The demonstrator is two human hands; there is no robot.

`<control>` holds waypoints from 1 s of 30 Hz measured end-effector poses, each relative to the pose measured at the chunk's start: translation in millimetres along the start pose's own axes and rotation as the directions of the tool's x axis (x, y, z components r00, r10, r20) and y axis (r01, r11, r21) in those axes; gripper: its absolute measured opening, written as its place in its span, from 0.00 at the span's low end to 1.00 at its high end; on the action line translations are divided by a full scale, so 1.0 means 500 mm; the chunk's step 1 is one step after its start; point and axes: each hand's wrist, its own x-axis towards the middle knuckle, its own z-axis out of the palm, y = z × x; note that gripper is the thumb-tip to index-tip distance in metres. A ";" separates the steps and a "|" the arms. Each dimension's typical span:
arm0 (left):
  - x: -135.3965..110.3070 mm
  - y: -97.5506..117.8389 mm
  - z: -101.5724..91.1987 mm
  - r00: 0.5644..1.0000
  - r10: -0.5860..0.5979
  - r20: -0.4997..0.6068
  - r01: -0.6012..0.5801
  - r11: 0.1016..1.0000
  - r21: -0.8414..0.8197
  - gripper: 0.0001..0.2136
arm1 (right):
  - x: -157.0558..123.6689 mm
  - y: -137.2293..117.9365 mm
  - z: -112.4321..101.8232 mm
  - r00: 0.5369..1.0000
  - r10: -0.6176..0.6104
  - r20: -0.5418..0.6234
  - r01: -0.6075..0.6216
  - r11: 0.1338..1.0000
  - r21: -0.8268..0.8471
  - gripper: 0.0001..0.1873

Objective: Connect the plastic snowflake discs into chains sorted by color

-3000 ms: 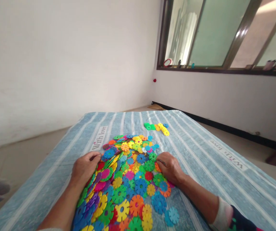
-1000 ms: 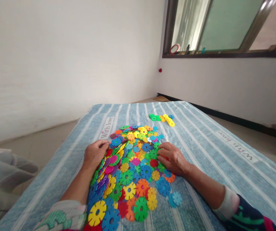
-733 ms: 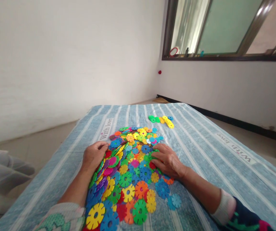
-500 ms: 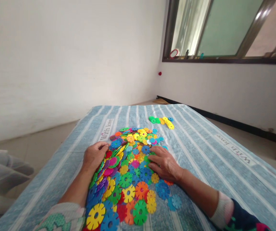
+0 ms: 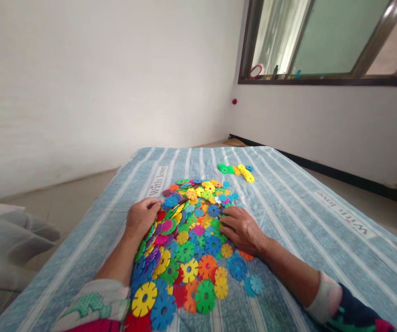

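A heaped pile of colorful notched plastic discs (image 5: 185,251), shaped like snowflakes or flowers, covers the middle of the cloth. At its left side rests my left hand (image 5: 144,216), thumb and fingers curled together against the upper left edge; whatever is between the fingertips is hidden. My right hand (image 5: 245,229) lies palm down on the right side of the pile, its fingers stretched a little apart over the discs near a blue disc (image 5: 214,210). Beyond the pile lies a joined group of green, orange, yellow and blue discs (image 5: 236,170).
The table is covered by a blue striped cloth (image 5: 288,221) printed with "With love". A sheer whitish shape (image 5: 18,235) stands at the left. White walls (image 5: 108,83) close off the back, and a window (image 5: 329,39) with small items on its sill is at upper right.
The view has shifted slightly, so everything appears a bit further right and higher. Both hands keep nearly the same places on the pile.
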 end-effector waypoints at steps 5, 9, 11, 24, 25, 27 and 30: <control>0.001 0.000 0.003 1.000 -0.015 0.013 0.015 1.000 -0.004 0.14 | -0.003 0.010 0.002 1.000 0.025 -0.010 -0.025 1.000 -0.005 0.10; 0.000 0.002 0.004 0.999 -0.034 0.027 0.034 0.999 -0.001 0.15 | -0.004 0.009 0.000 0.999 0.001 -0.038 -0.001 1.000 -0.005 0.10; 0.000 0.004 0.004 0.999 -0.035 0.029 0.035 0.999 0.003 0.16 | -0.005 0.005 -0.003 0.999 -0.018 -0.039 0.018 1.000 0.002 0.10; -0.001 -0.001 0.007 1.000 -0.022 0.006 0.023 1.000 -0.004 0.13 | -0.021 0.010 -0.037 0.982 -0.161 0.096 0.135 0.962 0.238 0.15; -0.001 -0.002 0.007 1.000 -0.023 0.005 0.023 1.000 -0.008 0.13 | -0.021 0.008 -0.040 0.979 -0.169 0.116 0.138 0.961 0.241 0.15; 0.000 -0.002 0.008 1.000 -0.025 0.005 0.025 1.000 -0.015 0.13 | -0.020 0.004 -0.044 0.972 -0.179 0.152 0.139 0.961 0.241 0.15; 0.000 -0.002 0.008 1.000 -0.026 0.011 0.026 0.999 -0.018 0.13 | -0.018 0.000 -0.046 0.966 -0.181 0.185 0.134 0.961 0.241 0.14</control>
